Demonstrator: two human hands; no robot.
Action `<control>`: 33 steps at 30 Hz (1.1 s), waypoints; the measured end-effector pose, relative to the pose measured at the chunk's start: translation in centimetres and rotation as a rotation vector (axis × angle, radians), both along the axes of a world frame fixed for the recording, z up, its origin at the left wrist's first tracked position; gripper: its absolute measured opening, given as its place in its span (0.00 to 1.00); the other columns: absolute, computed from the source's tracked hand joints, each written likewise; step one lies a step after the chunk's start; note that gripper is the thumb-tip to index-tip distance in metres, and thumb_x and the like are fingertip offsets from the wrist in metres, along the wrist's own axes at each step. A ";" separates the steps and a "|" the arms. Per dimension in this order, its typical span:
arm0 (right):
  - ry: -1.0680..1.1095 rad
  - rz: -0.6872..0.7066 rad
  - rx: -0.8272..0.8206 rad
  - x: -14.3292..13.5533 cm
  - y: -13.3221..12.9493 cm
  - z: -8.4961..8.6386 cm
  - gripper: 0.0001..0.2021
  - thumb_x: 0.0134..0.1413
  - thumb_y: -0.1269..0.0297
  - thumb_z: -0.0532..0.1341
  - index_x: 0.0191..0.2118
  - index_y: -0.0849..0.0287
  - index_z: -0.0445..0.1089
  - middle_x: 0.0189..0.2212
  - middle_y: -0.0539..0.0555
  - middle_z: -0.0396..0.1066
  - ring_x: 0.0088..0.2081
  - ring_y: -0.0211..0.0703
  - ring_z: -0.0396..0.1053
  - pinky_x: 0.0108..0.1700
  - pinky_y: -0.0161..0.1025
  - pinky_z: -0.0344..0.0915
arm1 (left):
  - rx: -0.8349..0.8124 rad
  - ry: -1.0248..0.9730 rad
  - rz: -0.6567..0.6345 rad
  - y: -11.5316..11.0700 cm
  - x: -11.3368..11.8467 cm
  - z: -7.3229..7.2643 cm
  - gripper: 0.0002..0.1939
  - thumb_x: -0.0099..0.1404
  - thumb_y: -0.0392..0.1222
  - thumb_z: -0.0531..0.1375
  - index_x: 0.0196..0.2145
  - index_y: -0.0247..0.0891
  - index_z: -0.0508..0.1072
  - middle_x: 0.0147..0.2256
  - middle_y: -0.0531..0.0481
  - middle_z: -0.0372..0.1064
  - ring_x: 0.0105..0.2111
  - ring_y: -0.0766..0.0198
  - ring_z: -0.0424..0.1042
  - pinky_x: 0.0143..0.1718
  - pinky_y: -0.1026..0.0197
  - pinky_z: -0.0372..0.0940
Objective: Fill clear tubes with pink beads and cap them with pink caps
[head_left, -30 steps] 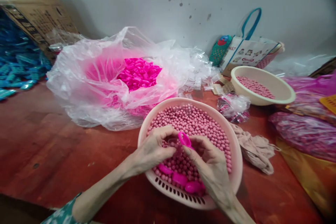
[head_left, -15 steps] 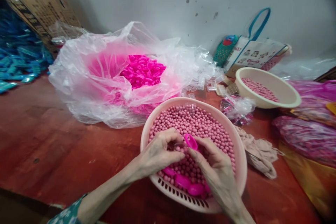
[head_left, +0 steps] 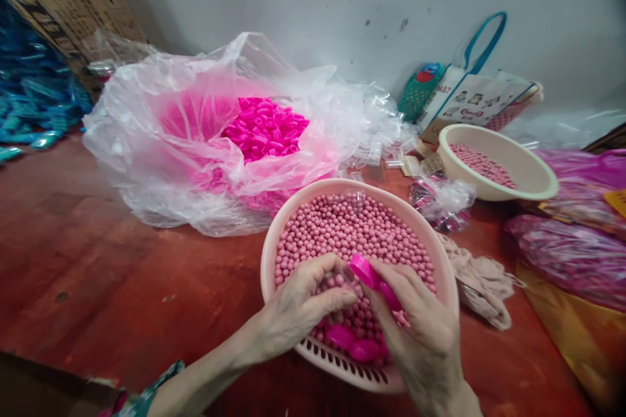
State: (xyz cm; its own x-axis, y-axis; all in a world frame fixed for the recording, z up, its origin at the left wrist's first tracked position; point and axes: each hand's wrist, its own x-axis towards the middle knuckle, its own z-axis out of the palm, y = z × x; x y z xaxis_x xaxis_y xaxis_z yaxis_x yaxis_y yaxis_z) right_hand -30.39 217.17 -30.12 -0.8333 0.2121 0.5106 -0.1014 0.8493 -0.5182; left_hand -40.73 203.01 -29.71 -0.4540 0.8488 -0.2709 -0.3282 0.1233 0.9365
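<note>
Both hands are over a pale pink plastic basket [head_left: 268, 260] filled with round pink beads [head_left: 337, 228]. My left hand [head_left: 306, 300] pinches a small clear plastic container [head_left: 348, 275], with pink beads showing through or just behind it. Thumb and fingers of my right hand [head_left: 420, 313] are closed on a bright pink plastic cap [head_left: 362, 268], close beside the container. Another pink piece shows under the right fingers; whether it is held I cannot tell. Several similar pink pieces [head_left: 340, 337] lie on the beads at the near side of the basket.
Behind the basket, a large clear bag [head_left: 147, 176] holds many bright pink pieces [head_left: 268, 130]. Clear plastic pieces [head_left: 374, 153] lie beside it. At right stand a cream bowl [head_left: 533, 186] of beads and a bundled cloth [head_left: 484, 287]. Blue packets [head_left: 39, 98] fill the far left.
The pink cap has turned from its open face to a more side-on view and moved slightly right. My left hand has shifted slightly down and right, nearer the cap.
</note>
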 end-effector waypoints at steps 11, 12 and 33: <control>-0.046 0.271 -0.106 0.3 0.5 0.3 0.22 0.56 0.77 0.54 0.55 0.53 0.62 0.42 0.57 0.68 0.43 0.40 0.69 0.41 0.34 0.71 | 0.018 -0.038 -0.047 -0.2 -0.4 -0.1 0.06 0.60 0.39 0.59 0.32 0.35 0.66 0.26 0.56 0.60 0.25 0.71 0.60 0.26 0.68 0.56; -0.035 0.278 -0.127 0.3 0.7 0.2 0.21 0.56 0.76 0.54 0.55 0.53 0.63 0.40 0.56 0.68 0.41 0.39 0.70 0.39 0.33 0.71 | 0.015 -0.039 -0.054 -0.1 -0.4 -0.1 0.05 0.60 0.39 0.59 0.32 0.34 0.66 0.26 0.56 0.61 0.25 0.71 0.61 0.26 0.67 0.56; 0.011 0.123 -0.346 -0.1 -0.8 1.4 0.21 0.50 0.81 0.60 0.47 0.51 0.71 0.35 0.52 0.70 0.36 0.37 0.70 0.36 0.34 0.70 | 0.048 0.071 0.034 -0.2 -0.2 0.0 0.05 0.61 0.37 0.59 0.29 0.33 0.68 0.25 0.56 0.61 0.25 0.72 0.59 0.26 0.69 0.56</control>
State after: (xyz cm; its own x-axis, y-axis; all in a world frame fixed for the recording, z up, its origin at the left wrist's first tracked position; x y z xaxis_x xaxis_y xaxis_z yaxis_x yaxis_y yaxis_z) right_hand -30.45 216.32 -28.68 -0.8582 0.2727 0.4349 -0.1985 0.6050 -0.7711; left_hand -40.94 202.84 -29.70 -0.4991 0.8440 -0.1963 -0.2640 0.0677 0.9621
